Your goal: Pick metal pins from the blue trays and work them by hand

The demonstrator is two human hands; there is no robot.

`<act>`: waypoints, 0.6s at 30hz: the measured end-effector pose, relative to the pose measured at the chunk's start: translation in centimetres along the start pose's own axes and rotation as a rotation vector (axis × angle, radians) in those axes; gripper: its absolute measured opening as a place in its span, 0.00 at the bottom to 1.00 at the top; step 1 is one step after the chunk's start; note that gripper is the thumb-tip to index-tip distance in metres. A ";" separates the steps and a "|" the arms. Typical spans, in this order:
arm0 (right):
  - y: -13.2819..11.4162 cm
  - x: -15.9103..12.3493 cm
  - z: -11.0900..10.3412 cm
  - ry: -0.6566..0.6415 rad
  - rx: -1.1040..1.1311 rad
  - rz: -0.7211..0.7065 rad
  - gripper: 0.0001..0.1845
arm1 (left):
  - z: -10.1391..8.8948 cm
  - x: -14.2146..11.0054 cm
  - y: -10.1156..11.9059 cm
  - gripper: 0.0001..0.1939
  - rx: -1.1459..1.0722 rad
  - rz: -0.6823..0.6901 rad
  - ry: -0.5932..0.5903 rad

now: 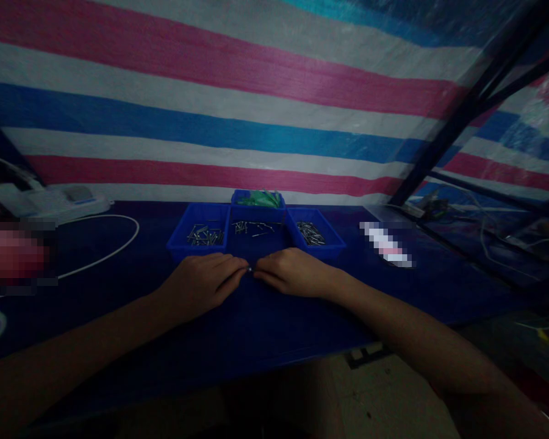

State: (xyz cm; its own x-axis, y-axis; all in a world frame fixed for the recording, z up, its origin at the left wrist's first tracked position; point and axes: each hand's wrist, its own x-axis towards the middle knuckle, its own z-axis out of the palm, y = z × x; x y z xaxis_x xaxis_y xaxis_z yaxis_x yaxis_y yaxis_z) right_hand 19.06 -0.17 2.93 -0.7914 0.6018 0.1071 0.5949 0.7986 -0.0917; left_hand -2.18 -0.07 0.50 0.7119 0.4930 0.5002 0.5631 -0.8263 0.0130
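My left hand [210, 277] and my right hand [297, 272] meet fingertip to fingertip low over the blue table. Both are closed in a pinch. Between them shows a small shiny metal part [250, 269]; the fingers cover most of it, so its exact kind is hidden. Just beyond my left hand, a blue bin [176, 239] holds loose thin metal pieces, perhaps screws or pins [205, 236]. A second blue bin [332, 238], past my right hand, has similar pieces [310, 233] in it. More slim metal pieces [240, 227] lie on the table between these bins.
At the back, a third blue bin [257, 213] contains green plastic-like material [260, 199]. A white power strip [68, 201] and cable [137, 228] occupy the left of the table [256, 329]. A blurred-out pale object [387, 245] lies right. Striped sheeting [210, 128] hangs behind.
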 end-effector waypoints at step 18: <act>0.0 -0.5 -1.3 0.180 -0.075 0.046 0.15 | 0.1 0.3 -0.1 0.15 0.006 -0.179 -0.166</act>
State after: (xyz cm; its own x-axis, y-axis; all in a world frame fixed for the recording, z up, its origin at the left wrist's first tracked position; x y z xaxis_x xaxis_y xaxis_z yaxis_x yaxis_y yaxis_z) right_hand 19.63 -0.51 4.22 -0.7293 0.6242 0.2802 0.6438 0.7647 -0.0277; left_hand -1.98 0.21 0.59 0.6597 0.6695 0.3414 0.6883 -0.7206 0.0832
